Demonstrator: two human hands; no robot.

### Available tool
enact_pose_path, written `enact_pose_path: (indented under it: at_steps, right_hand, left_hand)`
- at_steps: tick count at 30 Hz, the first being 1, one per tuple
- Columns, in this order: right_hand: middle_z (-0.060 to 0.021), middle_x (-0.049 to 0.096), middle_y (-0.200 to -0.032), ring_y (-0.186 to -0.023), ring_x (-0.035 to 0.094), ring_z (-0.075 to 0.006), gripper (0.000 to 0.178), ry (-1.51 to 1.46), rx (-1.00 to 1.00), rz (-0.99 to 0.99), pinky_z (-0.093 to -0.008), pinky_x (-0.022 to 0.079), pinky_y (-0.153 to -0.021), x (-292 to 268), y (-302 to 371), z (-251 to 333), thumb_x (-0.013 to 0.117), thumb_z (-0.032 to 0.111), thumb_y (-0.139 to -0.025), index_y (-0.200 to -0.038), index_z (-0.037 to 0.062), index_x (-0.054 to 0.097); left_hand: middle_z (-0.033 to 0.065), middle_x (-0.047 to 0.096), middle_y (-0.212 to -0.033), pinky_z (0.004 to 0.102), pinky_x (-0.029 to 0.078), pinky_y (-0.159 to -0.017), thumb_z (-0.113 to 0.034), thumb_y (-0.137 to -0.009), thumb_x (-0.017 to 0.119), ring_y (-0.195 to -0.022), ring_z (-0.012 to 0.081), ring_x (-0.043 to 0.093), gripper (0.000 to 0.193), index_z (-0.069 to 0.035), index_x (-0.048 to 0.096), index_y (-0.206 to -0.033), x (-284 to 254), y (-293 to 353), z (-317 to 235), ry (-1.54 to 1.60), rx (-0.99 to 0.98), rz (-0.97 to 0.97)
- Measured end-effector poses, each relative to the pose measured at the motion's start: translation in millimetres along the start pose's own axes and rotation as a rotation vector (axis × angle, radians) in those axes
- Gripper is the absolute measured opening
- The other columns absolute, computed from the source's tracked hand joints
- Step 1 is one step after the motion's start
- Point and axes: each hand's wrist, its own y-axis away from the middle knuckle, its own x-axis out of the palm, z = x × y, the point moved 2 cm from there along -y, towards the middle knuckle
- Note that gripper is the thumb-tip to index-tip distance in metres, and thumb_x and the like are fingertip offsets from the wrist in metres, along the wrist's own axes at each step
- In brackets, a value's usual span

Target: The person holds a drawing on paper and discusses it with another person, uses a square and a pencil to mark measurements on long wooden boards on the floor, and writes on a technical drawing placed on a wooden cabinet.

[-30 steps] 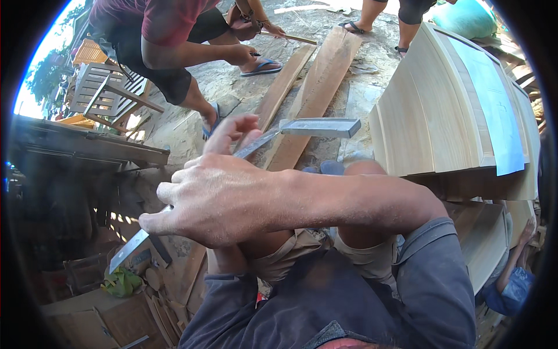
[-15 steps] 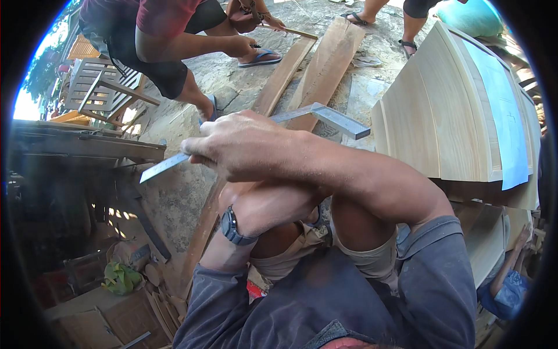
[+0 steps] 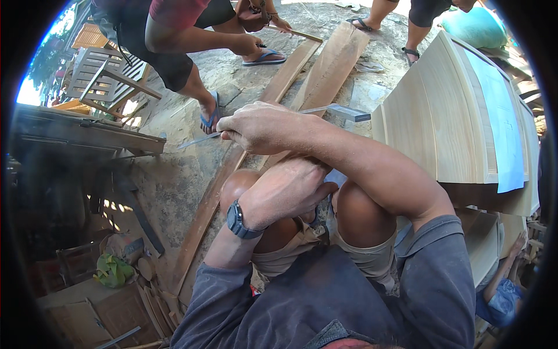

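Note:
My right hand (image 3: 256, 128) is closed around the metal blade of a try square (image 3: 353, 114). One end of the blade sticks out past my fingers on the left, and the thicker stock shows beyond my forearm on the right. My left hand (image 3: 290, 189), with a dark watch (image 3: 237, 221) on its wrist, lies beneath my crossed right forearm, over my knees. Its thumb shows, but its fingertips are hidden, and I cannot make out anything in it. Past my hands, two wooden boards (image 3: 334, 64) lie on the ground.
A curved pale wood cabinet (image 3: 430, 116) with a blue sheet (image 3: 500, 128) stands at right. One person (image 3: 192, 41) bends at upper left near a slatted chair (image 3: 102, 75); another person's feet (image 3: 363, 24) are at the far end. A dark wooden bench (image 3: 87, 131) stands at left.
The try square has tilted, so its stock now lies flatter and its blade end is higher. My right hand has shifted slightly right, and my left hand has moved right and towards me.

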Motion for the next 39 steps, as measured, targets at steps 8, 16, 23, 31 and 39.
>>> enact_pose_path:
  at_steps: [8, 16, 23, 31, 39]
  right_hand:
    - [-0.0223, 0.069, -0.096, -0.096, 0.065, -0.0391, 0.028, -0.029, -0.022, 0.063, -0.0500, 0.047, -0.083, 4, 0, -2, 0.052, 0.025, -0.100, -0.117, 0.0058, 0.064]
    - [-0.0202, 0.068, -0.099, -0.097, 0.064, -0.0395, 0.029, -0.077, -0.095, -0.009, -0.0489, 0.048, -0.083, -8, 6, 3, 0.058, 0.025, -0.098, -0.122, 0.0094, 0.060]
    - [-0.0177, 0.067, -0.099, -0.089, 0.065, -0.0360, 0.030, -0.026, 0.089, 0.160, -0.0461, 0.048, -0.079, -35, 35, -12, 0.060, 0.021, -0.096, -0.125, 0.0112, 0.056]
    - [-0.0190, 0.066, -0.096, -0.088, 0.063, -0.0317, 0.034, -0.014, 0.161, 0.282, -0.0433, 0.047, -0.081, -21, 35, -49, 0.060, 0.021, -0.096, -0.127, 0.0075, 0.055]
    - [-0.0190, 0.065, -0.100, -0.094, 0.062, -0.0281, 0.037, -0.060, 0.159, 0.342, -0.0416, 0.047, -0.084, -3, 28, -39, 0.060, 0.023, -0.095, -0.129, 0.0070, 0.058]
  left_hand:
    - [0.0269, 0.066, -0.107, 0.0450, 0.051, -0.090, -0.023, -0.087, 0.066, -0.101, 0.0401, 0.064, 0.041, 0.006, 0.061, -0.115, -2, 0, -1, -0.021, -0.050, 0.104]
    - [0.0269, 0.066, -0.107, 0.0461, 0.050, -0.089, -0.029, -0.089, 0.066, -0.101, 0.0408, 0.064, 0.048, 0.005, 0.058, -0.122, -9, 11, 11, -0.082, -0.236, 0.002]
    - [0.0249, 0.067, -0.101, 0.0480, 0.049, -0.087, -0.035, -0.091, 0.064, -0.100, 0.0401, 0.064, 0.048, 0.002, 0.058, -0.122, -4, 19, 17, -0.047, -0.176, -0.081]
    - [0.0222, 0.068, -0.106, 0.0457, 0.049, -0.092, -0.035, -0.092, 0.064, -0.104, 0.0385, 0.064, 0.048, 0.001, 0.059, -0.124, -22, 23, 5, 0.055, -0.181, -0.231]
    - [0.0079, 0.069, -0.082, 0.0237, 0.049, -0.066, -0.030, -0.095, 0.068, -0.073, 0.0095, 0.062, 0.033, 0.003, 0.069, -0.101, -34, 103, 0, 0.556, -0.333, -0.877]
